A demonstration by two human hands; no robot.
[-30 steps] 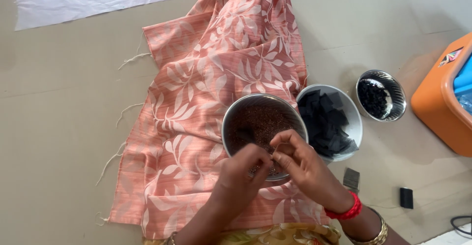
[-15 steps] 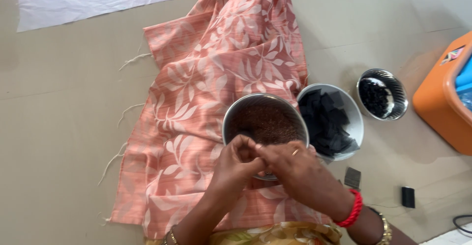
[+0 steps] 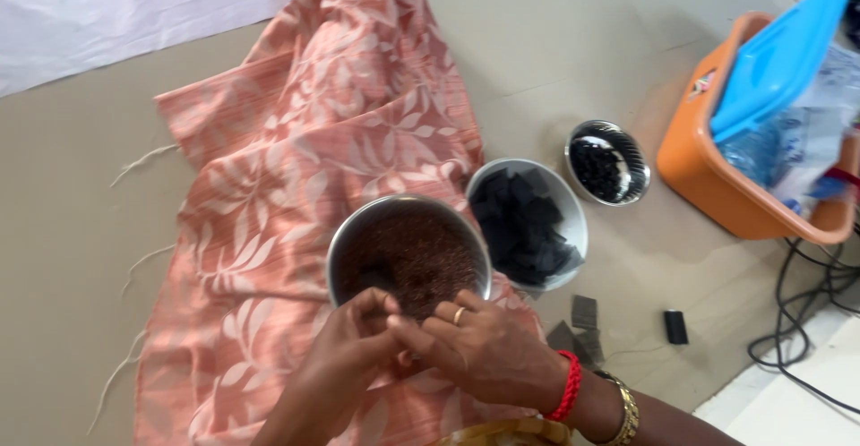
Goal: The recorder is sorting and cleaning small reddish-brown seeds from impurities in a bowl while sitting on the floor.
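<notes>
My left hand [image 3: 345, 356] and my right hand [image 3: 479, 347] meet fingertip to fingertip at the near rim of a steel bowl [image 3: 354, 235] filled with small dark brown seeds [image 3: 412, 253]. The fingers pinch together on something too small to make out. My right hand wears a ring, a red thread bracelet and a gold bangle. The bowl rests on a peach cloth with a pale leaf print [image 3: 313, 141], spread over the floor.
A white bowl of black square pieces [image 3: 528, 227] stands right of the seed bowl, and a small steel bowl of black beads [image 3: 607, 164] beyond it. An orange tub with a blue lid [image 3: 752, 97] is at far right. Loose black pieces [image 3: 584, 312] and cables [image 3: 806, 321] lie nearby.
The view has shifted, so the orange tub shows more fully. My hands stay joined at the bowl's near rim, fingers working together.
</notes>
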